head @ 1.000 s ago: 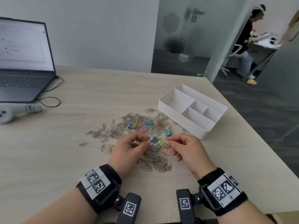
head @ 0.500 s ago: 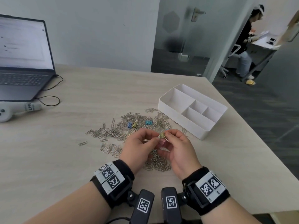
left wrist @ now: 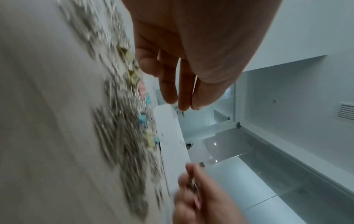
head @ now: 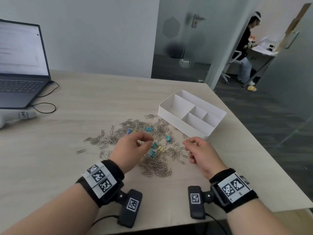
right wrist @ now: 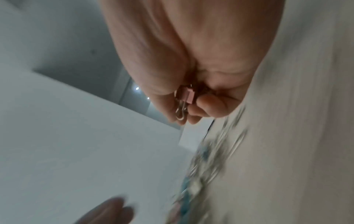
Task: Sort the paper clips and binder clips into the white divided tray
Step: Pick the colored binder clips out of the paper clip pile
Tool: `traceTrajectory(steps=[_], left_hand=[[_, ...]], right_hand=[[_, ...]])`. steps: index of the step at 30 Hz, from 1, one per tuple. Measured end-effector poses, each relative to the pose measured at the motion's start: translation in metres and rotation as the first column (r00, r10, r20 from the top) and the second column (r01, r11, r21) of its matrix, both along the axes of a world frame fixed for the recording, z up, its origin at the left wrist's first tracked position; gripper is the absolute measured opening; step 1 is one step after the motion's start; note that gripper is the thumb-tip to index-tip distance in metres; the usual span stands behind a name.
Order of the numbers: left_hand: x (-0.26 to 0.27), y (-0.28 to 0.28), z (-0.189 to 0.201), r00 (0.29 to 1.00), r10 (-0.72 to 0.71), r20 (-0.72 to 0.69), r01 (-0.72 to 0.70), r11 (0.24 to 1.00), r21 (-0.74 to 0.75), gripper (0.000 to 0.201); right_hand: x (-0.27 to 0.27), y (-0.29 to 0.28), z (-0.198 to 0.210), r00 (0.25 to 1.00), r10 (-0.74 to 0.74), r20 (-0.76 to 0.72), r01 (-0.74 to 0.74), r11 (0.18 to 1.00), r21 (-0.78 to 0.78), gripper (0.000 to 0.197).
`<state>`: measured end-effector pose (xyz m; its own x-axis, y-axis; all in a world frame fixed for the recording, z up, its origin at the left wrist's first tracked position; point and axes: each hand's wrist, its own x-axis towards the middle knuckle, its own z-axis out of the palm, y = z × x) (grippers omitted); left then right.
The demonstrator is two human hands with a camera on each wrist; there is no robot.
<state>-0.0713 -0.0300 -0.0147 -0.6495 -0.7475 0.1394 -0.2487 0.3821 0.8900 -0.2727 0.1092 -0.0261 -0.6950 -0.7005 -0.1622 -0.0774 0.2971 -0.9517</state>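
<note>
holding a pink binder clip point(right wrist: 188, 95) clenched in your right hand point(head: 201, 155), left hand point(head: 133, 146) pinched, contents unclear, carry it over the white tray point(head: 176, 122) near the table's right edge before releasing.

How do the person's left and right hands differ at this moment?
The right hand has its fingers curled around a small pink binder clip; the left hand shows no clip, its fingertips only meeting. The right hand is beside the white divided plastic tray; the left hand is above the pile of silver paper clips. Both are off the table.
</note>
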Motion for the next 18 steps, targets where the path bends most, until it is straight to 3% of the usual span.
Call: traceTrajectory(steps=[3,8,12,15,18], left_hand=[[0.015,-0.023,0.007,0.994,0.052,0.096,-0.046,0.997,-0.065,0.010],[0.025,-0.048,0.004,0.958,0.086,0.274,-0.050,0.989,-0.138,0.007],[0.030,-0.054,-0.006,0.928,0.088,0.363,-0.013,0.979,-0.205,0.016],[0.034,-0.056,-0.007,0.912,0.092,0.400,0.005,0.972,-0.235,0.020],[0.032,-0.059,-0.004,0.896,0.104,0.431,0.010,0.967,-0.255,0.024]], right_hand=[[-0.029,0.017,0.003,0.973,0.034,-0.230,0.020,0.973,0.231,0.003],[-0.046,0.025,0.011,0.889,0.239,-0.391,-0.007,0.861,0.509,0.021],[-0.047,0.026,0.018,0.837,0.320,-0.444,0.014,0.799,0.601,0.030],[-0.040,0.022,0.024,0.772,0.366,-0.519,0.111,0.727,0.678,0.035],[-0.028,0.014,0.033,0.704,0.360,-0.613,0.172,0.750,0.638,0.038]])
